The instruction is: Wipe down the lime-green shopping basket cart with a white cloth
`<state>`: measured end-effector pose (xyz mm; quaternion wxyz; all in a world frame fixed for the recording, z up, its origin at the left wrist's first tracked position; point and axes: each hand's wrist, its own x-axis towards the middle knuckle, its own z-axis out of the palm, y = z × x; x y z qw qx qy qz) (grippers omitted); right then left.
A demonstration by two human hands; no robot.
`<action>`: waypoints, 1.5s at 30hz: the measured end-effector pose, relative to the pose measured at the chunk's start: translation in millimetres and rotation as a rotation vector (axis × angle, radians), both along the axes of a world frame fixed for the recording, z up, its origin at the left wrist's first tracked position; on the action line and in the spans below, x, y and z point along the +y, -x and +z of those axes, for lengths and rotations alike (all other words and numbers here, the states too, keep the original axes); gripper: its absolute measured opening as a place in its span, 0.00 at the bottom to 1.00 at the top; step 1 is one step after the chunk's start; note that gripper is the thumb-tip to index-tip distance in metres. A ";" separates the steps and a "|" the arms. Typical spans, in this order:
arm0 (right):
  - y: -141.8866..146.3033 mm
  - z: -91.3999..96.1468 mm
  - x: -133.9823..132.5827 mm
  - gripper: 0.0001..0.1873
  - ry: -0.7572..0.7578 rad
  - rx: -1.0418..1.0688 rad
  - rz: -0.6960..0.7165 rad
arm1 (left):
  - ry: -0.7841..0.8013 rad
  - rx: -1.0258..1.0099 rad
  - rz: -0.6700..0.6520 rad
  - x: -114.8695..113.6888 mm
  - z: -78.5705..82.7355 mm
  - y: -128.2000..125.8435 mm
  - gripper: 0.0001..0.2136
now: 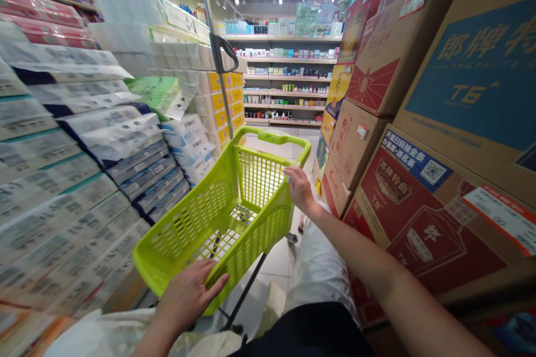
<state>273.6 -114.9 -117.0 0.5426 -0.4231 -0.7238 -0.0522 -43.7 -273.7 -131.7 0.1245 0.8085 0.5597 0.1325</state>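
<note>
A lime-green plastic shopping basket on a wheeled frame fills the middle of the view, and it is empty. My left hand rests on its near rim, fingers curled over the edge. My right hand grips the right rim near the far end. A grey pull handle on a metal pole rises from behind the basket.
Stacked packs of tissue and toilet paper line the left side. Large cardboard cartons are stacked on the right. The narrow aisle's tiled floor leads to shelves of skin-care goods at the back.
</note>
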 end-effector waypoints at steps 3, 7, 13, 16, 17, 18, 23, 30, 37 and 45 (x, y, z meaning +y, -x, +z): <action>31.8 -19.1 -31.1 0.23 -0.018 -0.205 0.229 | -0.001 -0.015 0.006 0.2 -1.1 0.2 0.21; 43.0 -23.7 -46.2 0.23 -0.032 -0.440 0.411 | -0.030 -0.012 -0.003 0.2 -4.6 2.4 0.22; -15.0 15.4 9.6 0.23 0.052 -0.217 -0.101 | -0.057 0.029 0.005 -0.7 -8.5 3.2 0.21; -15.0 17.7 18.2 0.23 0.072 -0.107 -0.192 | -0.059 0.038 0.019 -1.0 -5.8 -1.3 0.21; -6.2 12.8 12.8 0.23 0.085 -0.120 -0.160 | -0.059 0.041 0.025 -1.0 -4.8 -3.0 0.21; 6.1 5.6 3.5 0.24 0.099 -0.152 -0.102 | -0.056 0.043 0.029 -0.9 -3.9 -4.5 0.21; 80.0 -36.3 -68.6 0.23 0.080 -0.301 0.293 | -0.061 0.050 0.026 -0.9 -2.7 -7.2 0.20; 59.5 -25.1 -66.1 0.21 0.030 -0.452 0.216 | -0.052 0.078 0.024 -5.2 -1.7 -4.4 0.20; 31.2 -5.8 -33.2 0.22 0.081 -0.196 -0.155 | -0.055 0.120 0.013 -6.3 1.9 -9.4 0.21; 123.7 -43.6 -115.9 0.19 0.002 -0.322 0.385 | -0.068 0.125 0.025 -7.6 3.8 -12.1 0.19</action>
